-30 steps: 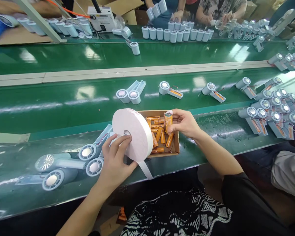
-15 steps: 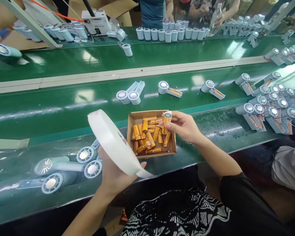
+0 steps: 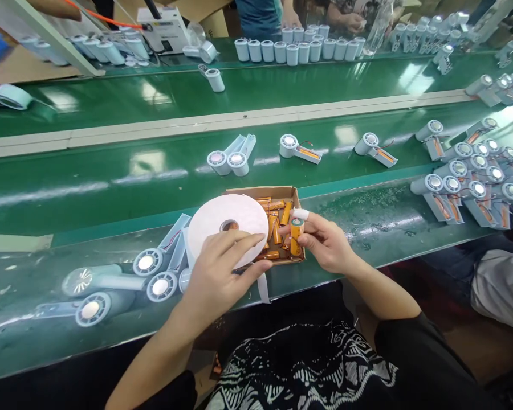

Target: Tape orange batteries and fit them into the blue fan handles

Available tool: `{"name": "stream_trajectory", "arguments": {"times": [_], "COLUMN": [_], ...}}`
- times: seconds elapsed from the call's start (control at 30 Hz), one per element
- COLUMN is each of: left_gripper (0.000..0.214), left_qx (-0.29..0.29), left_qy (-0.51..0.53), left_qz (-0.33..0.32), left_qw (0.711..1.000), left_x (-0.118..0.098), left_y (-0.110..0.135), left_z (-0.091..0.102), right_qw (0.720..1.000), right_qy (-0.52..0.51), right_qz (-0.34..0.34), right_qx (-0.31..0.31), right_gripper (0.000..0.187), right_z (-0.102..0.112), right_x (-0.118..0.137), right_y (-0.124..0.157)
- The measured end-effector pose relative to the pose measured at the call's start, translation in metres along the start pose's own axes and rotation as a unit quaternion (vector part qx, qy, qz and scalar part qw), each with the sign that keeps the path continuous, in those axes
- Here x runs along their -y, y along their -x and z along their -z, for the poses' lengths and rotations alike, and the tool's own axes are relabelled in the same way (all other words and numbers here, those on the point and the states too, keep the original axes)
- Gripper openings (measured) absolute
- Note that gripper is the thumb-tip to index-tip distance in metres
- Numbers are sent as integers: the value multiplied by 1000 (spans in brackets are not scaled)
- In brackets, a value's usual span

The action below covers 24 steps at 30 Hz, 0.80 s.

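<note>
My right hand (image 3: pixel 329 242) pinches an orange cylindrical battery (image 3: pixel 297 236) upright at the right edge of a cardboard box (image 3: pixel 301 256). White tape or a wrap shows on its index finger. Inside the box lie several more orange batteries (image 3: pixel 276 228) with thin wires. A large white roll of tape (image 3: pixel 209 219) lies over the box's left part and hides it. Resting on the roll, my left hand (image 3: pixel 220 270) has its fingers stretched out. The loose tape end (image 3: pixel 263 287) hangs near the table's front edge.
Light-blue handheld fan bodies (image 3: pixel 149 262) lie on the left, and several more (image 3: pixel 457 171) are crowded on the right. Other fan bodies (image 3: pixel 237 162) sit on the green conveyor (image 3: pixel 132 188). Across it, a person (image 3: pixel 260 20) stands behind rows of blue cylinders (image 3: pixel 280 52).
The tape roll has gone from tilted up in my left hand to flat over the box, and the fingers have spread. My right hand has lowered the battery slightly toward me.
</note>
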<state>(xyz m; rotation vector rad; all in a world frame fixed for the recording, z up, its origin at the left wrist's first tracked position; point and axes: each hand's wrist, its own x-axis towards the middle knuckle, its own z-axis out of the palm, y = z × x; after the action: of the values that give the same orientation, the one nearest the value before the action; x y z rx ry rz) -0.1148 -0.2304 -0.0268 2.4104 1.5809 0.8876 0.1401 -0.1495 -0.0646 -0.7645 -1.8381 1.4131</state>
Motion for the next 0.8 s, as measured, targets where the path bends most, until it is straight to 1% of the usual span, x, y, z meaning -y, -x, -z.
{"name": "stream_trajectory", "arguments": {"times": [0.07, 0.1, 0.17, 0.27, 0.37, 0.43, 0.47, 0.53, 0.57, 0.63, 0.67, 0.73, 0.77, 0.8], "left_gripper": [26, 23, 22, 21, 22, 23, 23, 21, 19, 19, 21, 27, 30, 32], "left_qx": [-22, -22, -3, 44, 58, 78, 104, 174, 210, 272, 294, 326, 333, 333], "left_qy": [37, 63, 137, 263, 344, 376, 386, 388, 375, 323, 288, 216, 188, 163], "left_qz": [0, 4, 27, 82, 130, 136, 132, 111, 95, 46, 15, -41, -61, -70], "left_qw": [999, 998, 990, 960, 928, 913, 907, 898, 898, 905, 911, 920, 922, 926], "left_x": [-13, -17, -18, -10, 0, 6, 9, 13, 15, 14, 13, 6, 2, -3], "left_y": [-12, -17, -24, -29, -33, -37, -39, -43, -46, -54, -59, -71, -77, -82], "left_z": [-7, -10, -14, -10, 0, 5, 8, 14, 18, 28, 33, 43, 47, 49], "right_qw": [999, 999, 998, 998, 995, 993, 993, 992, 990, 981, 972, 943, 932, 930], "right_qy": [32, 36, 31, 13, 1, 7, 12, 18, 19, 33, 49, 90, 105, 113], "right_qz": [26, 37, 45, 43, 44, 53, 56, 59, 56, 48, 50, 58, 62, 64], "right_qx": [-2, -2, 18, 47, 87, 101, 102, 109, 124, 183, 225, 314, 340, 344], "right_gripper": [56, 54, 54, 52, 43, 39, 38, 39, 40, 36, 33, 24, 22, 21], "right_z": [-6, -9, -11, -8, -5, -3, -2, 0, 1, 5, 7, 10, 11, 11], "right_x": [1, 1, 2, 5, 7, 7, 7, 6, 6, 7, 8, 10, 11, 12], "right_y": [3, 4, 5, 7, 10, 11, 11, 11, 10, 9, 8, 6, 5, 5]}}
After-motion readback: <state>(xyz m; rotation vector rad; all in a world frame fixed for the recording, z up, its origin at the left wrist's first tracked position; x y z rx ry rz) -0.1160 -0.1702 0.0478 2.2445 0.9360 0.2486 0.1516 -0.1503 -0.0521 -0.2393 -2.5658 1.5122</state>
